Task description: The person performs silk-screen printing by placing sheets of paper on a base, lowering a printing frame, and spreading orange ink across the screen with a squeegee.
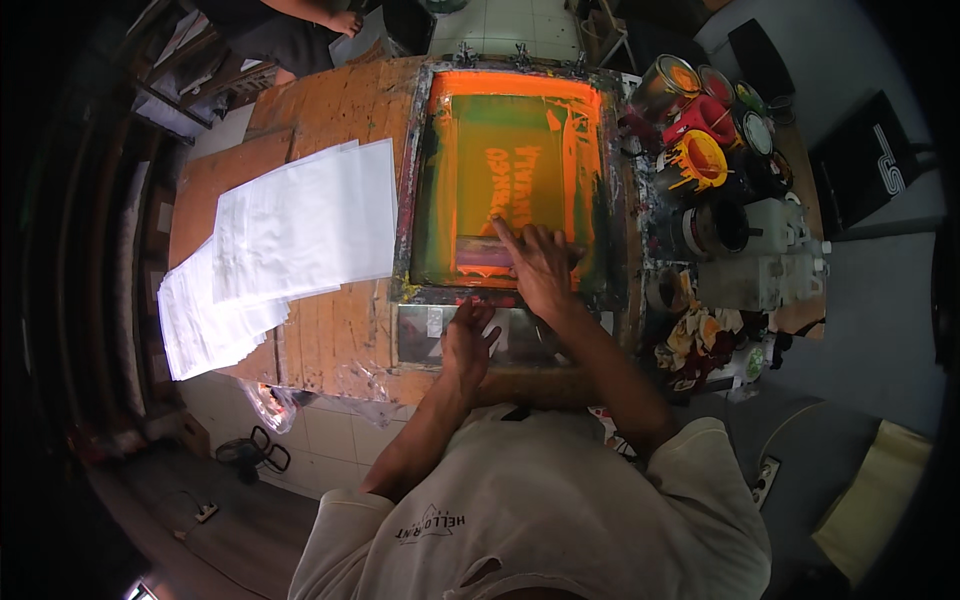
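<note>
A screen printing frame (411, 210) lies flat on the wooden table, its mesh smeared with orange ink over a green and ochre field with orange lettering. Across the near part of the mesh rests a squeegee (482, 251), streaked purple and orange. My right hand (545, 268) is over the squeegee's right half, fingers bent around it, while the index finger stretches forward to the lettering. My left hand (468, 338) is at the near edge of the frame, fingers loosely bent and apart, fingertips by the rim; I see nothing in it.
White sheets (305, 222) lie in overlapping stacks on the wooden table (335, 345) at left. Ink cans, one a dripping yellow pot (700, 160), crowd the right side beside plastic jugs (780, 278) and stained rags (700, 335). Another person's hand (346, 23) shows at far left. Clamps (521, 54) line the frame's far edge.
</note>
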